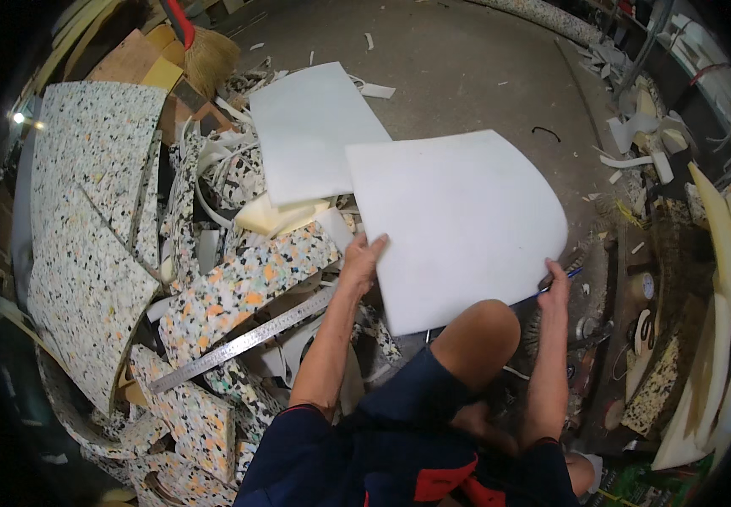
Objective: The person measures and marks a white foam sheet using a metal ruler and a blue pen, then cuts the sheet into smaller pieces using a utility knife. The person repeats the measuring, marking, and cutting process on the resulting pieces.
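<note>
A large white foam sheet (pixel 460 222) with one rounded side is held up in front of me between both hands. My left hand (pixel 361 258) grips its left edge, thumb on top. At the lower right edge, my right hand (pixel 554 284) pinches the sheet and also has a thin blue pen (pixel 574 273) among its fingers. Behind it, a second white foam sheet (pixel 314 130) lies partly covered by the first. A steel ruler (pixel 245 342) rests on the scraps beside my left forearm. Below the sheet's lower edge shows my bent knee (pixel 482 333).
Large speckled foam boards (pixel 93 209) lean at the left. An orange-flecked foam block (pixel 254 275) lies among offcuts. A straw broom (pixel 210 60) with a red handle stands at the upper left. Long foam strips (pixel 726 253) and a tape roll (pixel 644 286) are at the right.
</note>
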Action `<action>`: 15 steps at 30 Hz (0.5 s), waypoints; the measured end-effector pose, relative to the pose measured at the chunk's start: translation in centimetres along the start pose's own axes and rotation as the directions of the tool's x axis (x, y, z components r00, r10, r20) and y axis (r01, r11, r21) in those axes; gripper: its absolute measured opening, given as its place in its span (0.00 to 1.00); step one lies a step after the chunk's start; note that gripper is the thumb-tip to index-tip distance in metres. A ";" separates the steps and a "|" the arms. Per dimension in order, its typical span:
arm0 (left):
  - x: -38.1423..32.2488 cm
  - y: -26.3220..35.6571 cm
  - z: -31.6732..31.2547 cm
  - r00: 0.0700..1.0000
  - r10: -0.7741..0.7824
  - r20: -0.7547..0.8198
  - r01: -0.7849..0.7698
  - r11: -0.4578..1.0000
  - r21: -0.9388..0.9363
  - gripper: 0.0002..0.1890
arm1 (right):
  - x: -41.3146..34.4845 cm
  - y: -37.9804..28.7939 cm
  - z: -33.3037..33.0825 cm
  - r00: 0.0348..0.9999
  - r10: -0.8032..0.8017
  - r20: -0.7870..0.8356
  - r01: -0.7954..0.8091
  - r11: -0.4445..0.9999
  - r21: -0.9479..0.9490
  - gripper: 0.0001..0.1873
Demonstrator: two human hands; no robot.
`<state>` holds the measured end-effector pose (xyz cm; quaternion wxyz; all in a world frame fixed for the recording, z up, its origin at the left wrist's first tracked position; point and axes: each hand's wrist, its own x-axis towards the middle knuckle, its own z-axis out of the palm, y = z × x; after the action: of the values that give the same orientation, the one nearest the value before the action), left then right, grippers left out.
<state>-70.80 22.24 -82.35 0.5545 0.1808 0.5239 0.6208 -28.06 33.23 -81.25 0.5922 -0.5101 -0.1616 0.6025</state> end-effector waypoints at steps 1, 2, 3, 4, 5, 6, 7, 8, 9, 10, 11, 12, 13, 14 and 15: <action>1.7 0.4 -1.6 0.998 -0.002 -0.055 0.001 1.000 -0.003 0.28 | 0.1 -1.5 0.3 0.998 -0.059 -0.035 0.057 0.997 -0.051 0.11; 3.7 0.4 -3.3 0.994 -0.005 -0.110 0.005 1.000 -0.005 0.30 | 0.2 -2.9 0.7 0.984 -0.176 -0.039 0.169 0.977 -0.130 0.11; 5.8 -0.2 -4.9 0.966 -0.018 -0.258 -0.017 0.991 -0.134 0.33 | 0.5 -4.2 0.9 0.955 -0.296 -0.005 0.288 0.935 -0.208 0.10; 8.0 -0.7 -6.9 0.917 -0.049 -0.397 -0.055 0.967 -0.248 0.36 | 0.9 -5.5 1.1 0.949 -0.313 0.027 0.310 0.916 -0.256 0.10; 10.3 -0.5 -9.6 0.888 -0.101 -0.449 -0.061 0.941 -0.333 0.39 | 1.5 -6.3 1.1 0.930 -0.361 0.071 0.364 0.879 -0.307 0.10; 13.1 -0.4 -11.7 0.862 -0.164 -0.480 -0.057 0.909 -0.413 0.41 | 2.6 -6.3 1.4 0.928 -0.372 0.040 0.368 0.889 -0.273 0.08; 15.1 -0.7 -13.8 0.858 -0.214 -0.467 -0.030 0.887 -0.461 0.41 | 4.0 -6.8 1.4 0.909 -0.416 0.030 0.410 0.877 -0.253 0.07; 17.0 0.4 -16.2 0.927 -0.222 -0.302 0.062 0.885 -0.461 0.40 | 5.8 -7.1 1.4 0.907 -0.398 -0.140 0.314 0.858 -0.406 0.08; 19.4 0.9 -17.1 0.941 -0.262 -0.213 0.094 0.810 -0.579 0.37 | 7.0 -7.1 0.6 0.878 -0.474 -0.065 0.414 0.820 -0.396 0.11; 20.9 1.0 -17.7 0.942 -0.205 -0.265 0.059 0.880 -0.471 0.36 | 8.2 -7.1 -0.4 0.830 -0.550 0.089 0.554 0.794 -0.251 0.12; 22.1 2.3 -17.9 0.982 -0.168 -0.082 0.117 0.893 -0.435 0.39 | 11.0 -7.1 0.3 0.837 -0.523 -0.160 0.438 0.816 -0.377 0.12; 23.3 2.0 -16.9 0.906 -0.188 -0.379 0.044 0.933 -0.358 0.41 | 12.8 -7.3 0.0 0.776 -0.604 -0.180 0.517 0.773 -0.367 0.12; 23.4 2.9 -16.1 0.737 -0.146 -0.660 -0.030 0.968 -0.248 0.43 | 14.6 -7.3 0.1 0.730 -0.648 -0.216 0.563 0.750 -0.347 0.12; 23.7 2.6 -14.3 0.763 -0.149 -0.628 0.066 0.986 -0.154 0.44 | 15.5 -8.2 -1.0 0.782 -0.588 -0.207 0.474 0.777 -0.415 0.13; 22.7 2.9 -12.8 0.771 -0.154 -0.618 0.148 0.987 -0.062 0.45 | 16.2 -9.0 -1.8 0.843 -0.507 -0.180 0.376 0.795 -0.476 0.14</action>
<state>-89.78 36.85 -92.94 0.4003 -0.0788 0.6868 0.6016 -18.08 48.95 -81.71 0.6101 -0.6579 -0.3125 0.3119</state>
